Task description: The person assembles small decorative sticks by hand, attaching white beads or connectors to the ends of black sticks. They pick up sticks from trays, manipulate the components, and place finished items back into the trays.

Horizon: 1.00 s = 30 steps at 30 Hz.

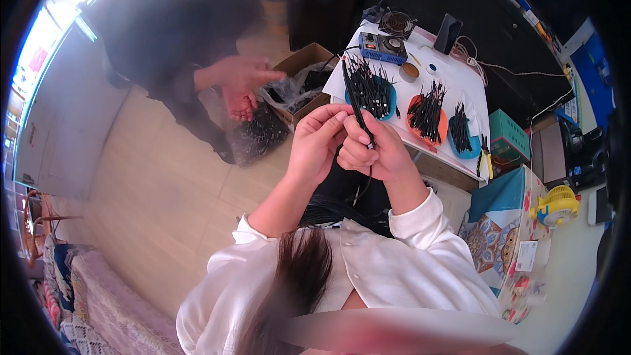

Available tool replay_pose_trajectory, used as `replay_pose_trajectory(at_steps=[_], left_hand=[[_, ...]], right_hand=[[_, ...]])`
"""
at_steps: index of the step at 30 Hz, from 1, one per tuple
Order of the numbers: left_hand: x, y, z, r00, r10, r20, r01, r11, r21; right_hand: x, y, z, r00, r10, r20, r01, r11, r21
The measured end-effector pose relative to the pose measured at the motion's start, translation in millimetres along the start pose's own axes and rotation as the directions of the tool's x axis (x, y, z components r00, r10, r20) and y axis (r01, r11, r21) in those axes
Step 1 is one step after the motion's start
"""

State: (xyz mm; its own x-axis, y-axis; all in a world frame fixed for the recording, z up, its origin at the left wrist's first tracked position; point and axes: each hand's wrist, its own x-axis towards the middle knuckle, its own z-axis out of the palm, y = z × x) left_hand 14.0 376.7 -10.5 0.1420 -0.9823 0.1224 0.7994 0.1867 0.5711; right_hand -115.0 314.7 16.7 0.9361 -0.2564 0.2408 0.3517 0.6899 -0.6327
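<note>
My right hand (378, 151) is closed around a slim black bundle of what look like short cables (353, 89), held upright with a reddish tip at its far end. A thin black lead hangs below that hand. Beside it, on the left, my left hand (317, 141) pinches thumb and fingers together against the bundle; what lies between them is too small to make out. Just beyond my hands, short black cables with bare wire ends fill a blue dish (392, 102), an orange dish (440, 133) and another blue dish (471, 151).
On the white table (460, 69) stand a blue control box (382, 48) with a knob, a small round tin (410, 71), a phone (448, 33) and yellow-handled pliers (485, 161). Across from me sits another person (190, 39), hands raised, near an open cardboard box (307, 59).
</note>
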Motion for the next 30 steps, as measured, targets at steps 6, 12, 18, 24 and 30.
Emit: replay_pose_trajectory(at_steps=[6,12,18,24,30], left_hand=[[1,-5,-1,0.999,0.005,-0.044,-0.004,1.000,0.006],[1,-9,-5,0.999,-0.020,-0.046,0.022,0.998,0.055],[-4,-10,-8,0.998,-0.047,0.036,0.046,0.998,0.038],[-5,-7,-4,0.998,0.023,-0.054,-0.017,0.994,0.112],[-5,0,2,0.996,0.089,-0.033,-0.086,0.993,0.078]], right_hand=[[1,0,3,0.999,0.022,-0.030,-0.022,1.000,0.017],[6,1,3,0.999,0.031,-0.015,-0.032,0.999,-0.042],[8,3,2,0.999,0.046,-0.014,-0.047,0.997,-0.063],[17,1,10,0.998,0.065,0.013,-0.064,0.996,-0.061],[51,-15,25,0.989,0.117,0.092,-0.114,0.993,-0.029]])
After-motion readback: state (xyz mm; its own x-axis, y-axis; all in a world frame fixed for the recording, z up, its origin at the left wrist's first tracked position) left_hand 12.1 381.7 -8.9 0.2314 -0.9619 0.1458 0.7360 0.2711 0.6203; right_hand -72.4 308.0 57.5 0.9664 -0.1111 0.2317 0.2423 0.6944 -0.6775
